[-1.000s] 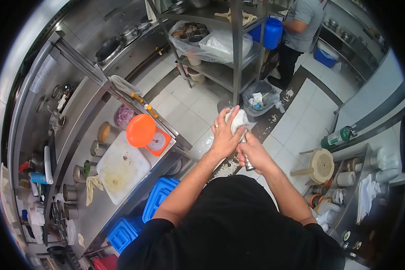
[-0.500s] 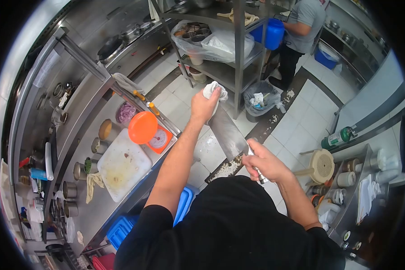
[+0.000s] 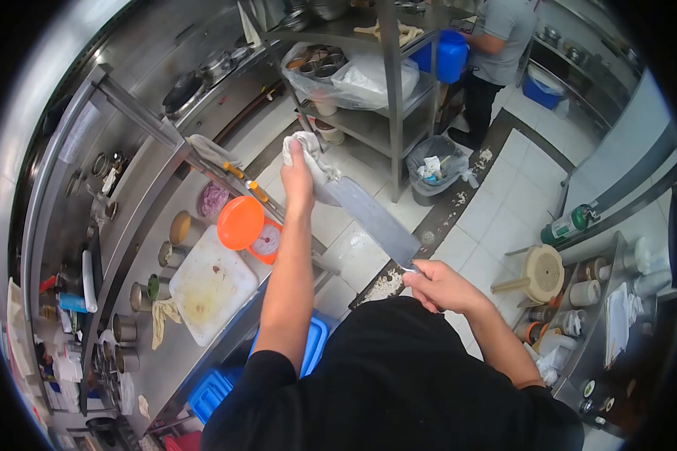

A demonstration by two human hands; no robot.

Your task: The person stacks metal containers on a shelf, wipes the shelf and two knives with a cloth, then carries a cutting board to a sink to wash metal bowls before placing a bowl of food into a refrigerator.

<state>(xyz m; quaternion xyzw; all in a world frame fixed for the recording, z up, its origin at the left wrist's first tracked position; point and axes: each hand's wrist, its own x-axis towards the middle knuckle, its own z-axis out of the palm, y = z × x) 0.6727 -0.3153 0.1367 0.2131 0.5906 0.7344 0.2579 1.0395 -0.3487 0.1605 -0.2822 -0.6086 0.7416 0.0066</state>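
Note:
My right hand (image 3: 447, 287) is closed around the handle of a broad-bladed cleaver (image 3: 376, 223), held in the air in front of my body. The blade slants up and left from that hand. My left hand (image 3: 298, 180) grips a white cloth (image 3: 313, 154) at the blade's far end, and the cloth hides the tip. Below and left of my left arm, a stained white cutting board (image 3: 212, 293) lies on the steel counter. Beside it stands an orange kitchen scale (image 3: 266, 242) with an orange bowl (image 3: 241, 223).
Metal containers (image 3: 181, 227) and a bowl of chopped purple onion (image 3: 213, 199) line the counter. Ahead stand a steel shelf rack (image 3: 396, 113) and a lined trash bin (image 3: 435, 169). A person (image 3: 496, 56) stands behind the rack. A beige stool (image 3: 543, 275) is at right. Debris lies on the floor.
My left hand and the cloth have moved left, away from my right hand. The cleaver has tilted flatter, and more of its blade shows. My right hand stays nearly in place.

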